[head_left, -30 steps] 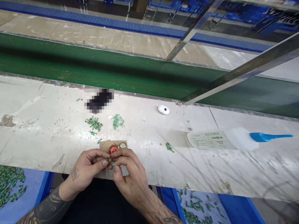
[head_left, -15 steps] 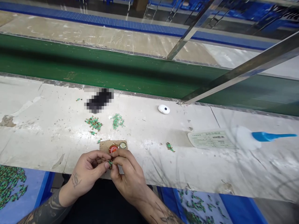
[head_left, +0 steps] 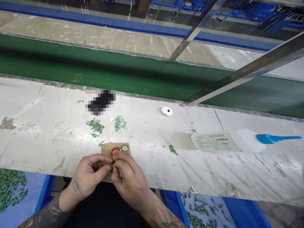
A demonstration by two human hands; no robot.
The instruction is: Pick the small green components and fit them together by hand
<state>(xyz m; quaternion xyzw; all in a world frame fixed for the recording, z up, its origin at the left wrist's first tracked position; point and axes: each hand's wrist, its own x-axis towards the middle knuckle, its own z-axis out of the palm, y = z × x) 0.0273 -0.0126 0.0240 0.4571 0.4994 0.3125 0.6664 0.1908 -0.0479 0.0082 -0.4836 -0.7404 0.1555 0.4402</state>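
Small green piece (head_left: 111, 167) is being held up between the two hands, above the near edge of the pale worktop (head_left: 147, 139) and just on the near side of a scrap of cardboard (head_left: 106, 148). It is being pinched between thumb and fingers of the left hand (head_left: 91, 172), grip closed. Its other side is being met by the right hand (head_left: 133, 180), with thumb and fingertips also closing on it; whether an extra bit is being gripped there cannot be told, view being blocked by fingers. Exact shape of the piece is being mostly hidden too. On the cardboard, a red round cap (head_left: 115, 151) and a small metal-rimmed cap (head_left: 124, 148) are being kept side by side. Beyond the cardboard, a heap of green-and-brown pieces (head_left: 95, 125) is being spread at left, with a heap of paler green bits (head_left: 120, 123) being set near it. Farther back, a dark object (head_left: 101, 103) is being masked by pixelation. Toward the right, a white oval object (head_left: 166, 111), one loose green clump (head_left: 173, 149) and a labelled white bottle (head_left: 251, 141) lying on its side, blue nozzle (head_left: 273, 138) pointing right, are being supported by the worktop. Lower down, many more green pieces are being held in a left tray (head_left: 45, 196) and a right tray (head_left: 247, 212).
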